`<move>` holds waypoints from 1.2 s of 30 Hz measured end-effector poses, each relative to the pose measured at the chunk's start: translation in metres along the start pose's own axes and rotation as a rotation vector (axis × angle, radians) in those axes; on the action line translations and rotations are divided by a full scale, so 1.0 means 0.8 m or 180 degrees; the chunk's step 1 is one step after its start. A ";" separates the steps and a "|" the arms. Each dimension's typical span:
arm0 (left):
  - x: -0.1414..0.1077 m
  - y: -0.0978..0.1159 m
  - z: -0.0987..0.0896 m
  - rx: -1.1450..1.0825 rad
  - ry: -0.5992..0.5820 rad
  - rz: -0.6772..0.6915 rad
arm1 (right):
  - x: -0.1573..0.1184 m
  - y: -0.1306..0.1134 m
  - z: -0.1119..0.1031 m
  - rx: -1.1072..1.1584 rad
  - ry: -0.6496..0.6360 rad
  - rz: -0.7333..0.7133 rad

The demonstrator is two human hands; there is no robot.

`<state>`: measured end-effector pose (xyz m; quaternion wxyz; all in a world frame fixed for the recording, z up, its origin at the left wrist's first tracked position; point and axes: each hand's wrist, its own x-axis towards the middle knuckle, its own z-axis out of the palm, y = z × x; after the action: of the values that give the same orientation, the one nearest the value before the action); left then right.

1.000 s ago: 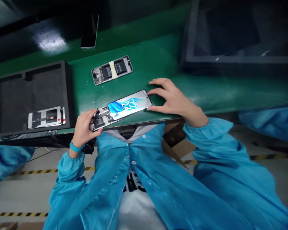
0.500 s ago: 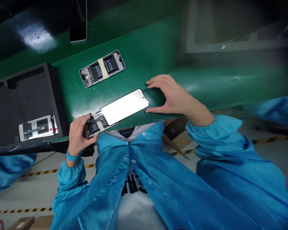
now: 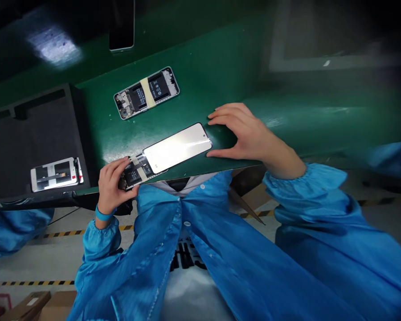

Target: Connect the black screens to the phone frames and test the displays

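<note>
A lit phone screen (image 3: 177, 148), almost all white, lies slanted near the front edge of the green table. Its left end overlaps an opened phone body (image 3: 140, 173) with a dark battery and pale tape. My left hand (image 3: 112, 183), with a blue band at the wrist, grips the left end of that body between thumb and fingers. My right hand (image 3: 243, 133) is held off the screen's right end, thumb and fingers apart, with nothing between them. Farther back lies a second opened phone body (image 3: 147, 92) with a yellowish strip across its battery.
A dark foam tray (image 3: 82, 133) stands at the left, with a screen part (image 3: 55, 174) in its front corner. A dark phone (image 3: 121, 35) lies at the back. Blue sleeves of other people show at both sides. Cardboard boxes (image 3: 58, 305) stand on the floor.
The screen has gone from plain bright white to a slightly dimmer display with a small mark near its left end. The view has shifted slightly; both hands keep nearly the same pose.
</note>
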<state>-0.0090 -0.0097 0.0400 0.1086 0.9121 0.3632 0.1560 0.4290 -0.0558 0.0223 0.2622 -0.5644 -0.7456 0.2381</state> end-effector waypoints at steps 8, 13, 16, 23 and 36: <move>0.000 0.001 0.004 0.0083 -0.0002 -0.0108 | -0.002 -0.003 0.000 -0.0099 0.0061 -0.0064; 0.000 -0.001 0.006 0.0051 0.0141 0.0041 | -0.004 -0.002 0.002 -0.0220 0.0321 -0.0466; -0.001 -0.001 0.006 -0.0015 0.0089 -0.0028 | -0.006 -0.003 0.002 -0.0272 0.0318 -0.0484; -0.002 -0.002 0.007 -0.0101 0.0090 -0.0111 | -0.005 0.001 0.003 -0.0338 0.0381 -0.0666; 0.001 -0.011 -0.005 -0.0457 -0.0342 0.0012 | 0.000 0.007 0.010 -0.0693 0.0516 -0.0974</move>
<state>-0.0152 -0.0024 0.0414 0.1926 0.9097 0.3430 0.1327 0.4281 -0.0550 0.0127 0.2919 -0.4869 -0.8205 0.0672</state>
